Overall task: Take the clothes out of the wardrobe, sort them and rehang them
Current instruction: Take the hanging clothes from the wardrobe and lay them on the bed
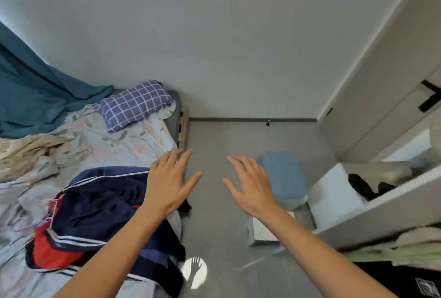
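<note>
Both hands empty rn, left hand (167, 185) and right hand (253, 187) spread flat over the floor. Navy-red clothes (95, 216) heaped on the bed (114, 140), so I'd split them by type before rehanging

We see mostly soft cloth on the bed (133, 144) — a crumpled floral sheet (100, 137), matt & thin-looking, w/ a checked fabric pillow (136, 104). The navy-and-red clothes (95, 214) look like slick sportswear material, slight sheen, white woven stripes. The teal curtain (35, 97) is matt drape cloth. Wood slats (182, 128) show at the bed frame edge. We read the floor (226, 135) as smooth grey, faint gloss; the blue stool (284, 176) — matt plastic, approx. The wall (214, 35) is flat painted.
</note>
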Motion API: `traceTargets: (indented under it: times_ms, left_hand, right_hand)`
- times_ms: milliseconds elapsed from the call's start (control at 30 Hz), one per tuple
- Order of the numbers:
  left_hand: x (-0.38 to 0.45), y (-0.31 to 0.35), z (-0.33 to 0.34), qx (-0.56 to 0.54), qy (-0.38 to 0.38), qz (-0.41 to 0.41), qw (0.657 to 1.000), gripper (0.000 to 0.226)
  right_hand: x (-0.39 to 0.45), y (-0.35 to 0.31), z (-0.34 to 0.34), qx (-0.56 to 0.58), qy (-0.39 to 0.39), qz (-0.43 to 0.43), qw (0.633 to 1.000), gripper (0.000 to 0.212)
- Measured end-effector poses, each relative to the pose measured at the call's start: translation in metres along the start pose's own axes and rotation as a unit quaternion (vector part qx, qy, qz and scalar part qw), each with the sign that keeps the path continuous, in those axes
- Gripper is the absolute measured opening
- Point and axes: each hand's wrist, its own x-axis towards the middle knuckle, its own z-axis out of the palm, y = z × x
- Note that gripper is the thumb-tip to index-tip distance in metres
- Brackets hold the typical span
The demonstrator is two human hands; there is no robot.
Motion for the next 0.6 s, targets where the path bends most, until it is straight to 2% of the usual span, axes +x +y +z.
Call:
traceTargets:
  times_ms: [300, 500, 600]
  left_hand:
    - [0.036, 0.197, 0.059, -0.054, -0.066, 0.181, 0.98, 0.069]
    - [0.033, 0.28, 0.083, -0.08, -0.104, 0.301, 0.944, 0.064]
    - [0.024, 0.331, 0.091, -0.112, -0.104, 0.362, 0.919, 0.062]
  right_hand:
    - [-0.135, 0.122, -0.079, -0.029, 0.08, 0.176, 0.981, 0.06]
    - [-0.214, 0.154, -0.111, -0.042, 0.136, 0.298, 0.944, 0.062]
    - [-0.264, 0.166, -0.122, -0.059, 0.165, 0.367, 0.914, 0.061]
